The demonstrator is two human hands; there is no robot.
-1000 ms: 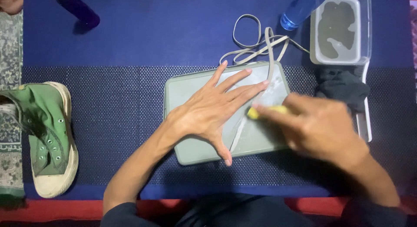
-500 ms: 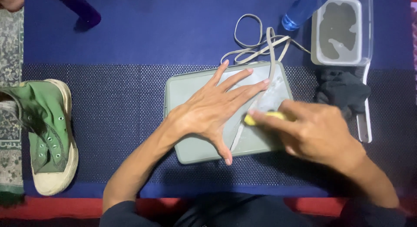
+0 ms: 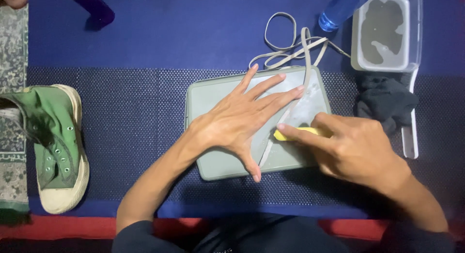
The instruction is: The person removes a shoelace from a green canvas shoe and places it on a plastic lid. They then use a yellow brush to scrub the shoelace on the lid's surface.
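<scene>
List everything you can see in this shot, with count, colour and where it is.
Flat plastic tray: one, grey-green, centre of mat.
Long flat shoelace: one, beige, looped above the tray, running down across it.
Small yellow brush: one, on the lace, in the right grip.
High-top canvas shoe: one, green, unlaced, left.
Clear tub of murky water: one, top right.
Plastic bottle: one, blue, top.
Crumpled cloth: one, dark grey, right.
Rubber mat: one, dark blue.
Left hand: flat on the lace.
Right hand: gripping the brush.
</scene>
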